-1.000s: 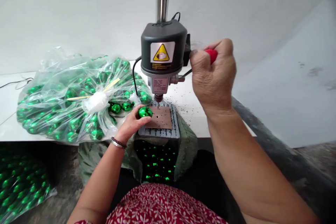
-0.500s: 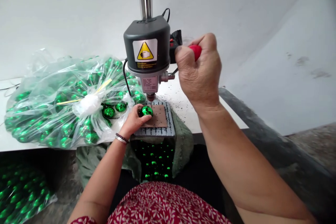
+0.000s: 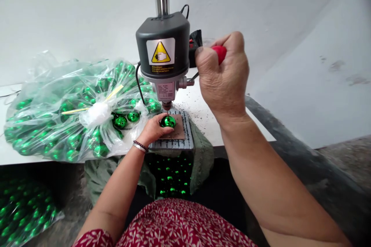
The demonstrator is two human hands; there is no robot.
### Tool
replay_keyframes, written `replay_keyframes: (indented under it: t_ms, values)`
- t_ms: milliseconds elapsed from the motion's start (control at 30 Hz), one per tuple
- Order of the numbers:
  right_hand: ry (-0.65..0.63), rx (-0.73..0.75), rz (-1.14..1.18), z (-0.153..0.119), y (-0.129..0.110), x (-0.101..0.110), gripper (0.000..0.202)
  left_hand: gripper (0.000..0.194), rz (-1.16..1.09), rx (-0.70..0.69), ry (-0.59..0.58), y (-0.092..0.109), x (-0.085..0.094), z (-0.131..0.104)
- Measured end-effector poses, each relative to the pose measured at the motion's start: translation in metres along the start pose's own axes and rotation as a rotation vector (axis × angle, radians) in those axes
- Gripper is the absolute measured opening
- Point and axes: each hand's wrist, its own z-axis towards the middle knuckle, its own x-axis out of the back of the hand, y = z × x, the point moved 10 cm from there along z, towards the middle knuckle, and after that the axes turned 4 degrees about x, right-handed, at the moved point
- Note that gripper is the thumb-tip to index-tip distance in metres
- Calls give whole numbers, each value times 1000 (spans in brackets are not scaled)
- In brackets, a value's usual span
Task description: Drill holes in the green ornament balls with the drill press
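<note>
Between the thumb and fingers of my left hand (image 3: 153,129) is a shiny green ball (image 3: 168,122), resting on a brown board (image 3: 180,129) under the drill press (image 3: 162,48). The thin bit comes down at the top of the ball; whether it has gone in I cannot tell. My right hand (image 3: 224,77) is closed around the red knob (image 3: 220,53) of the press's lever, to the right of the dark motor housing. Two loose green balls (image 3: 133,116) lie just left of my left hand, by the plastic bag.
A tied clear bag (image 3: 98,114) full of green balls covers the white table's (image 3: 237,131) left side. Dark shavings lie around the metal base (image 3: 187,142). Green cloth (image 3: 201,162) hangs below, around more green balls (image 3: 171,177). Another bag (image 3: 26,208) sits at lower left.
My left hand has moved slightly right, bringing the green ball under the drill bit. My right hand has shifted a little up and right in view, still gripping the red knob.
</note>
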Motion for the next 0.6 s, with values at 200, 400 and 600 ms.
replay_keyframes:
  t_ms: [200,400,600]
  values:
    - [0,-70,-86,-5,1,1,21,72,-110,48,-5,-11,-7,-2]
    - [55,-10,-176,-19,-8,13,17,71,-138,54,-8,-12,-10,-3]
    - [1,33,-329,-37,-9,19,15,69,-118,25,18,-12,-10,-3]
